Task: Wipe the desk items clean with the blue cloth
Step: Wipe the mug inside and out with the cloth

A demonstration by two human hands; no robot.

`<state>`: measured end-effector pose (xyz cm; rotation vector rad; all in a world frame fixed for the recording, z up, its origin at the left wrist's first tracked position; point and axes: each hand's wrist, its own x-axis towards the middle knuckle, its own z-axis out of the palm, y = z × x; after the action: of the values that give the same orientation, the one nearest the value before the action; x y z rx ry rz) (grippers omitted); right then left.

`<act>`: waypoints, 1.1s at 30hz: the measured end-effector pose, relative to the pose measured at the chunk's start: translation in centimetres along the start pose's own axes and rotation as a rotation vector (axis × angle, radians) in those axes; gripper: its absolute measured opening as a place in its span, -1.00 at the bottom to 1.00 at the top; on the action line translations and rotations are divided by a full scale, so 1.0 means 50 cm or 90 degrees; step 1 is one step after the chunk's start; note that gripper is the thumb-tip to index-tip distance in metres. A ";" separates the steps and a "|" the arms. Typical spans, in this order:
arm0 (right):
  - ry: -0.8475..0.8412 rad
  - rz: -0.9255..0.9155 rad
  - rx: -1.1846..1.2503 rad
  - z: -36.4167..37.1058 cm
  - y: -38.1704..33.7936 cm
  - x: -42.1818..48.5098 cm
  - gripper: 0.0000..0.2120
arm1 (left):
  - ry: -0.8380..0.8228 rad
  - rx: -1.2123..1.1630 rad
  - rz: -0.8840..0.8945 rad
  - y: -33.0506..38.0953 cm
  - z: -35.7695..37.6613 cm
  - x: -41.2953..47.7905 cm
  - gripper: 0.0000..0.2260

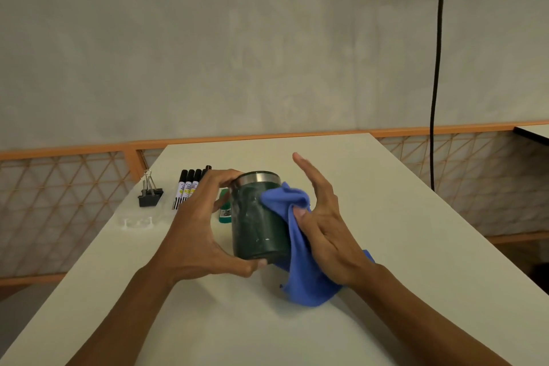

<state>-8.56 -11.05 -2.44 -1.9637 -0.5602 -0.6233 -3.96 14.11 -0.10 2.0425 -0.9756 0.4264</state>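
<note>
**Two hands, one tumbler: wipe-down under way at centre frame**

Two bare hands work a dark green tumbler (259, 217) at the centre of the head view, above a pale desk (416, 246). The left hand (196, 229) pinches the tumbler end to end, fingers at the steel rim and thumb under the base, holding it tilted. The right hand (323, 232) presses the blue cloth (300, 249) to the tumbler's right side with palm and thumb, its fingers splayed straight and gripping nothing; the cloth's tail trails down to the desk at lower centre.

Left of the tumbler wait black markers (187, 187), binder clips (150, 194) and a green item (225, 211), partly hidden and hard to identify.

The risk, as judged here: an end-to-end pinch is slim purchase, and a firm sideways rub could roll the tumbler out of it. The loosely pinned cloth could also slip off. White smears remain on the tumbler's wall.
</note>
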 end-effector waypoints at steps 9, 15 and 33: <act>0.019 0.116 0.125 0.016 -0.001 0.018 -0.45 | -0.012 -0.008 -0.004 0.000 0.014 -0.001 0.00; -0.086 -0.005 0.058 0.017 -0.027 -0.029 -0.35 | 0.047 0.000 -0.036 -0.017 -0.016 0.000 0.01; -0.129 0.099 0.054 -0.010 -0.026 0.005 -0.60 | -0.024 -0.018 -0.066 -0.001 -0.007 -0.001 -0.02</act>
<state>-9.27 -10.89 -1.23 -1.9798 -0.5414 -0.3007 -3.95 14.44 0.07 2.0717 -0.8878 0.3180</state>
